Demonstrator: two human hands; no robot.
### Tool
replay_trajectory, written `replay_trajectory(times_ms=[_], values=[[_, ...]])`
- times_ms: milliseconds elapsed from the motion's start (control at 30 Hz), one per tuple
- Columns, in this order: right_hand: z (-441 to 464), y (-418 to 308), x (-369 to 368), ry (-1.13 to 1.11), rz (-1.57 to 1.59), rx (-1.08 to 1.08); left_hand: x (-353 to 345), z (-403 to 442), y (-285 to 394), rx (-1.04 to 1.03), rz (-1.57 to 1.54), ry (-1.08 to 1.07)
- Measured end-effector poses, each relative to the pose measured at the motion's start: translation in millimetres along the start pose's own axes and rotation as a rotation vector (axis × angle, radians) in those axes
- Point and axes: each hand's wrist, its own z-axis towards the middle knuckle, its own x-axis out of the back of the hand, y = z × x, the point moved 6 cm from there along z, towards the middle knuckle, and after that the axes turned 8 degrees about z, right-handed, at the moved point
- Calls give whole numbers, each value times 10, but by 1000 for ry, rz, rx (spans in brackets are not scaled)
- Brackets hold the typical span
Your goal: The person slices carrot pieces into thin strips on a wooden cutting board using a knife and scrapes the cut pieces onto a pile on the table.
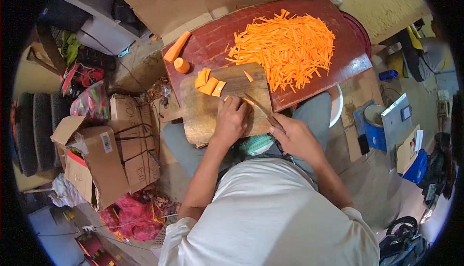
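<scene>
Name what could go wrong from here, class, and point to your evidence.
The knife in the right hand lies close to the left hand, so a slip might cut a finger. The cutting board seems to jut past the table towards the lap, so it could tip.

The slim, brown-handled knife (pixel 259 106) slants over the worn wooden cutting board (pixel 200 116), tip forward and left, beside an orange carrot piece (pixel 247 100) mostly hidden from view; flat-cut carrot slabs (pixel 209 86) lie toward the board's far left
</scene>
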Motion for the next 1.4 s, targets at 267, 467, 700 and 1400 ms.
replay_trajectory(times_ms=[267, 467, 700, 1400], values=[[-99, -44, -49, -60, -117, 13, -29, -63, 47, 26, 20, 37], [-97, -111, -2, -142, -212, -69, -17, -84, 28, 23, -7, 80], [233, 62, -189, -117, -141, -47, 5, -80, 14, 20, 0, -15], [178, -104, -281, -120, -192, -65, 81, -138, -28, 47, -79, 215]])
